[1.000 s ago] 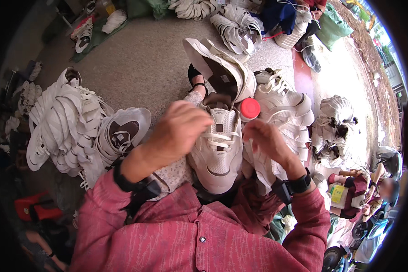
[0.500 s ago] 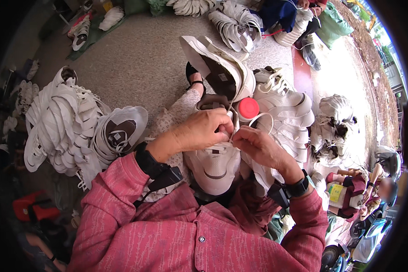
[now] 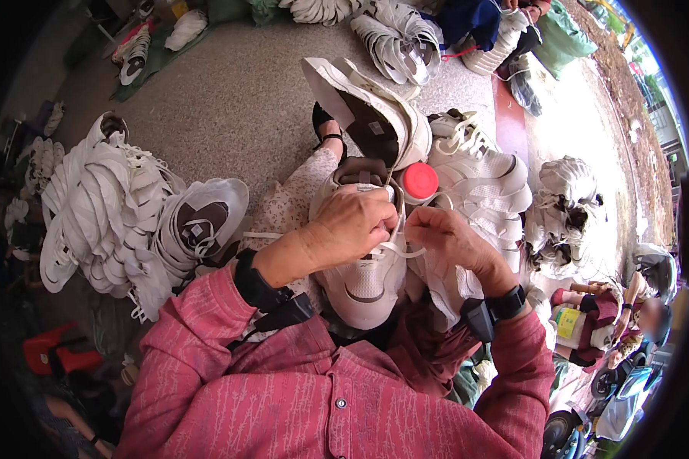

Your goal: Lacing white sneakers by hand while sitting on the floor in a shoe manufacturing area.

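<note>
Since the earlier frame, both hands had stayed over the tongue of the shoe, the left hand having settled slightly lower on the upper, and the lace end had come out to the side between them.

At far left, a large heap of white flat shoe uppers (image 3: 92, 214) lay stacked on the grey concrete floor (image 3: 230, 107), within arm's reach, apparently as stock. Just beside it, one white upper with a brown insole patch (image 3: 203, 222) lay face up against the heap.

At centre, the white lace-up sports shoe (image 3: 364, 275) rested on the person's lap, toe toward the body and opening away, which put the eyelets directly under the hands. The left hand (image 3: 352, 226) covered the tongue area, its grip closed down on the shoe and steadying it. A white flat shoelace (image 3: 394, 249) ran across the upper between the two hands. The right hand (image 3: 452, 245) held that lace in a narrow pinch at the fingertips, touching the left hand.

Beyond the hands, a round red bottle cap (image 3: 419, 182) stood just behind the shoe. Further right, a pile of finished white laced shoes (image 3: 482, 172) lay near the person's right side.
</note>
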`<state>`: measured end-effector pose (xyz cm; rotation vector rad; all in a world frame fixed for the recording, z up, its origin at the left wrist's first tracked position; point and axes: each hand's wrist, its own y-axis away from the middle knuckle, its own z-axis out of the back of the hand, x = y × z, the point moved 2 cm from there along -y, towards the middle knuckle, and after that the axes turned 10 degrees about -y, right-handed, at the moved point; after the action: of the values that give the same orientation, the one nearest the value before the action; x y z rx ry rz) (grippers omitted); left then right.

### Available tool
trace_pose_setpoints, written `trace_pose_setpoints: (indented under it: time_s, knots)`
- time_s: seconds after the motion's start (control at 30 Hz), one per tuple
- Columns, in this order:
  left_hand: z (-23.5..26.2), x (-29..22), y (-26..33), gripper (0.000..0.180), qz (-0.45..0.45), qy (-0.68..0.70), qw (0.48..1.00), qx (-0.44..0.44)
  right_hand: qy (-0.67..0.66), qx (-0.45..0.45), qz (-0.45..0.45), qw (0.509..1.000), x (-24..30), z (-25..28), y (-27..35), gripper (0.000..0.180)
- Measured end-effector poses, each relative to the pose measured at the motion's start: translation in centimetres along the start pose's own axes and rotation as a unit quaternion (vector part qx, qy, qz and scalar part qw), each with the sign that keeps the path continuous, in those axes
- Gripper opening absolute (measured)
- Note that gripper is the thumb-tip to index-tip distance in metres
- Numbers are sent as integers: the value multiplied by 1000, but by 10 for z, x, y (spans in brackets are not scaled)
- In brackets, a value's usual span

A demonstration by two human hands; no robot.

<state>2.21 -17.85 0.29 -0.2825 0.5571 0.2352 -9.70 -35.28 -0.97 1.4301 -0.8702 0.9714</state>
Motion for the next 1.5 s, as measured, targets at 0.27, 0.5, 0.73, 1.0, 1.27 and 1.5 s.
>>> trace_pose_setpoints:
  time_s: [0.27,0.5,0.73,1.0,1.27,1.5]
  knots:
    - [-3,3,-1,12,-14,1,1000,-10,-111,-28,-32,993,0,-18,3,16]
    - [1,1,0,12,-7,-12,1000,10,208,-134,143,958,35,-6,0,36]
    - [-2,-3,0,7,-35,-27,999,-1,178,21,174,968,24,9,-25,37]
    - [62,24,7,9,66,-87,969,-220,157,11,191,969,22,11,-20,30]
    - [248,211,135,20,272,-260,785,-493,96,4,201,975,16,0,-26,19]
    - [105,97,133,13,397,241,876,-132,247,-92,256,930,32,-11,-14,10]
